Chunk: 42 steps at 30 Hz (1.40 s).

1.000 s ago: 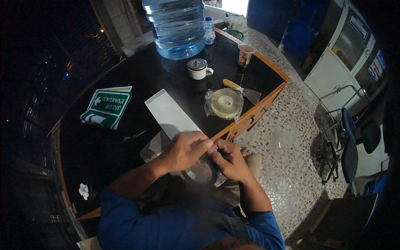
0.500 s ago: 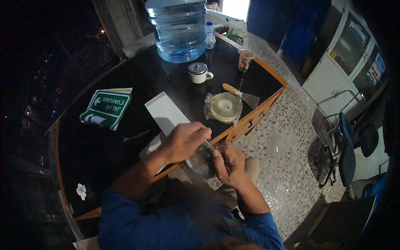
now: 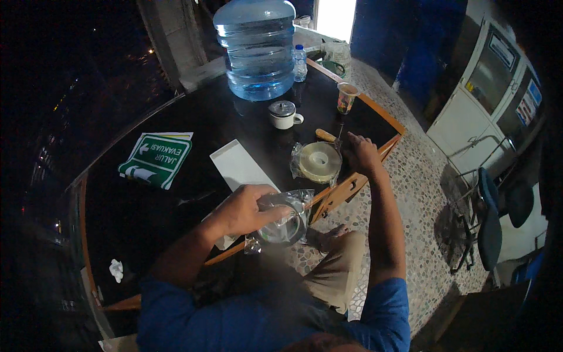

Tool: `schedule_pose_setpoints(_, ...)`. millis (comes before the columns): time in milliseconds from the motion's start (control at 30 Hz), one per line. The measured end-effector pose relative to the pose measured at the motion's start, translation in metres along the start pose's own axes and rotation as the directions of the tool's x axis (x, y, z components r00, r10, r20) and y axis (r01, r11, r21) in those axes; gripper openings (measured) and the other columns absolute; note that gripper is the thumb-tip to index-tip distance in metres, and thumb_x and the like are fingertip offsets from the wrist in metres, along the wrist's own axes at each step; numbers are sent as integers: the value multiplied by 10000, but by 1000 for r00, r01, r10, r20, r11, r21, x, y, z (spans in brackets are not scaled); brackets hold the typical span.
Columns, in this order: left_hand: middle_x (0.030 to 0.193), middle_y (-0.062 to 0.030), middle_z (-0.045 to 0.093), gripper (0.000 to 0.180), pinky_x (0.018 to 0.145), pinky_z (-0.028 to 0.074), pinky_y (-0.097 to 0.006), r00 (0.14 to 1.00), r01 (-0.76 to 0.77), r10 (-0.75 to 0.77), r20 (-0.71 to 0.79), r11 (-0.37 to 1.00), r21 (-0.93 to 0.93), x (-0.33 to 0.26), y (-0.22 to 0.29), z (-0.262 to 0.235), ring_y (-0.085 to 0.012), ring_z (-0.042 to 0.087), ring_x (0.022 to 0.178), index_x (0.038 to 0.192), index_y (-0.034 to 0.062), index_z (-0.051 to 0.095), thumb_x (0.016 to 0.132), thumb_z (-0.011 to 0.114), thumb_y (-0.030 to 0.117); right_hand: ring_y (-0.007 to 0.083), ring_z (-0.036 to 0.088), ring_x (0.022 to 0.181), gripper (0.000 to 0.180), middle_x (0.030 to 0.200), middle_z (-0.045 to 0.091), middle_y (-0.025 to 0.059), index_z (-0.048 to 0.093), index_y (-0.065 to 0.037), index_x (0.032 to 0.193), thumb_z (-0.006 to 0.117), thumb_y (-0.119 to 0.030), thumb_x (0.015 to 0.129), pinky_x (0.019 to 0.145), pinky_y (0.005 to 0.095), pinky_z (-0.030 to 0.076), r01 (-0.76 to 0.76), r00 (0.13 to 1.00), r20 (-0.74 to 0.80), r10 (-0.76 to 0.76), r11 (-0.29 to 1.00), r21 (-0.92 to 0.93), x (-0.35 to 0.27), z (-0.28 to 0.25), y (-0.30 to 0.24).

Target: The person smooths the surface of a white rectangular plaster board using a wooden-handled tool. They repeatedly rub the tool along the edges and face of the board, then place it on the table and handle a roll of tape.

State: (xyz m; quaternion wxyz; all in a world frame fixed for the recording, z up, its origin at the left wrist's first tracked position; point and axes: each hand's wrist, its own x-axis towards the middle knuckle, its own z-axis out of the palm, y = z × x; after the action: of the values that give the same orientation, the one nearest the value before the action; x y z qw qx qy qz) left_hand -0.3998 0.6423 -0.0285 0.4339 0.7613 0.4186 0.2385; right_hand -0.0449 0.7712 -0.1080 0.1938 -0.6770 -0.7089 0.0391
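Observation:
My left hand [image 3: 249, 212] grips a roll of clear tape [image 3: 283, 227] in crinkled plastic wrap, held over the table's near edge. Its thumb lies across the ring and the fingers go behind it. At the table's right edge, my right hand [image 3: 362, 154] is over the blade end of a putty knife, whose wooden handle [image 3: 325, 135] still shows; the blade is hidden. Whether those fingers have closed on it is unclear. Just left of that hand lies a larger wrapped roll of yellowish tape [image 3: 318, 161]. Beyond my left hand is a white open box or lid [image 3: 241, 166].
On the black table [image 3: 193, 170] stand a large water jug [image 3: 258, 53], a small bottle [image 3: 299, 63], a lidded white mug [image 3: 284, 115] and a plastic cup [image 3: 346, 98]. A green sign [image 3: 157, 159] and crumpled white paper [image 3: 116, 270] lie left. Chairs [image 3: 489, 217] stand right.
My right hand has let go of the wrapped tape roll and moved forward and right to the putty knife. The left hand keeps the roll. The view has shifted slightly.

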Motion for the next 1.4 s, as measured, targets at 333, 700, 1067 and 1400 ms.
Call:
schedule_pose_setpoints(333,841,-176,723,363,678,536,-369,997,30,-24,-70,996,85,2,-2,3,-253,716,753,989,-23,721,860,786,309,199,686,912,273,1010,709,133,624,-16,1182,698,-124,943,817,333,533,87,928,-304,218,664,742,-84,-43,-42)
schedule_pose_setpoints(700,849,-124,737,277,630,541,-314,998,-62,56,32,969,240,13,17,17,-156,693,745,977,-20,722,882,790,231,198,686,900,182,1129,680,185,570,40,1156,585,56,975,786,302,557,565,778,-627,-39,479,671,-178,-15,-112)
schedule_pose_setpoints(1067,826,-146,705,259,662,512,-339,978,-124,150,-142,976,178,7,41,7,-153,653,738,968,-31,701,920,744,220,157,691,837,199,921,737,107,653,21,1093,720,10,905,749,291,534,233,832,-465,302,570,788,-196,-6,-105)
schedule_pose_setpoints(1400,802,-175,645,247,626,488,-396,870,-255,308,-385,950,182,24,14,39,-310,647,725,928,-34,694,963,667,209,187,717,781,227,929,726,131,631,21,1062,751,17,869,663,299,550,389,793,-609,-6,774,500,-211,-25,-156)
